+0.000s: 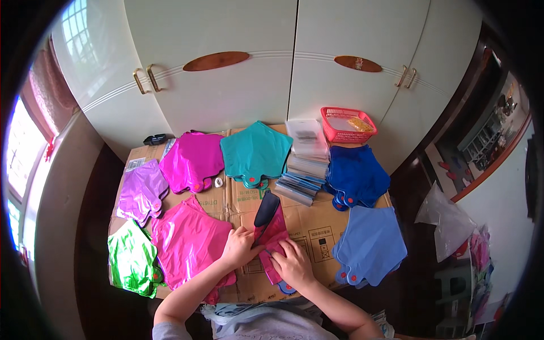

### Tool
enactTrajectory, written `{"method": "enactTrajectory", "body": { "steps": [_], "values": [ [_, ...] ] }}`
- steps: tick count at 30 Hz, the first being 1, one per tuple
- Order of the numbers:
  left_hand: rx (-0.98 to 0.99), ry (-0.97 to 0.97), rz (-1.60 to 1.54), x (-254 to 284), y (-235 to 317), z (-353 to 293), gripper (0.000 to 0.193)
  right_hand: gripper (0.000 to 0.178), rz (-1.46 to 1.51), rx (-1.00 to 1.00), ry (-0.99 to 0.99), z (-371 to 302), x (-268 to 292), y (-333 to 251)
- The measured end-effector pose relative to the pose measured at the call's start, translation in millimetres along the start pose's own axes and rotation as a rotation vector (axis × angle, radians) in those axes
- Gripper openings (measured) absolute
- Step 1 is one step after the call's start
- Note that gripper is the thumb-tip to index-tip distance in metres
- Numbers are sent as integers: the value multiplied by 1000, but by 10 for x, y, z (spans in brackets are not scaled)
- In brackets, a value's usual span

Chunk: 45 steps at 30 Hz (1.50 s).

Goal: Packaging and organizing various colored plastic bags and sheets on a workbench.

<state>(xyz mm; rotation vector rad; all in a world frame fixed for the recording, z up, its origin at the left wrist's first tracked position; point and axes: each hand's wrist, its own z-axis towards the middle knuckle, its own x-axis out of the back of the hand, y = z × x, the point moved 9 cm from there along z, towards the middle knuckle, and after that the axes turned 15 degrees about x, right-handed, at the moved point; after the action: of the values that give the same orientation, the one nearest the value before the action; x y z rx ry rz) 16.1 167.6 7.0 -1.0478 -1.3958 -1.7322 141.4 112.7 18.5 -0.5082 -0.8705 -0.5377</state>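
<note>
A narrow folded bundle of shiny pink foil balloon (pixel 271 273) lies in front of me on the cardboard. A dark navy rounded flap (pixel 266 210) sticks out at its far end. From its near end shows a blue tab (pixel 287 288) with a red dot. My left hand (pixel 240 247) is closed at the bundle's left edge, its thumb along the foil. On the right side, my right hand (pixel 292 264) grips the foil with bent fingers pressed down on it. A stack of hot pink foil balloons (pixel 190 243) lies beside my left forearm.
Around the cardboard lie foil stacks: green (pixel 133 258), purple (pixel 141 190), magenta (pixel 192 158), teal (pixel 258 152), dark blue (pixel 360 173) and light blue (pixel 374 241). Clear bags (pixel 306 136), a row of flat packets (pixel 300 181) and a pink basket (pixel 348 136) stand near the cabinet (pixel 226 96).
</note>
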Motion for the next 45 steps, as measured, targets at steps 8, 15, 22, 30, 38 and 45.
{"method": "enactTrajectory", "body": {
  "steps": [8,15,22,30,38,45],
  "values": [
    [-76,-130,0,28,-31,35,29,18,4,19,5,21,31,-11],
    [-203,-27,-31,105,126,-97,22,15,22,35,-8,32,7,-14],
    [-67,6,-69,40,92,-105,15,17,39,23,-6,19,-5,9],
    [-73,30,-89,22,95,-126,13,34,21,-37,2,-45,-67,57],
    [159,-245,-260,68,-97,-24,26,36,46,-13,-10,-9,-9,38],
    [205,-239,-160,23,-122,-93,27,34,51,5,7,-7,-16,27]
  ]
}}
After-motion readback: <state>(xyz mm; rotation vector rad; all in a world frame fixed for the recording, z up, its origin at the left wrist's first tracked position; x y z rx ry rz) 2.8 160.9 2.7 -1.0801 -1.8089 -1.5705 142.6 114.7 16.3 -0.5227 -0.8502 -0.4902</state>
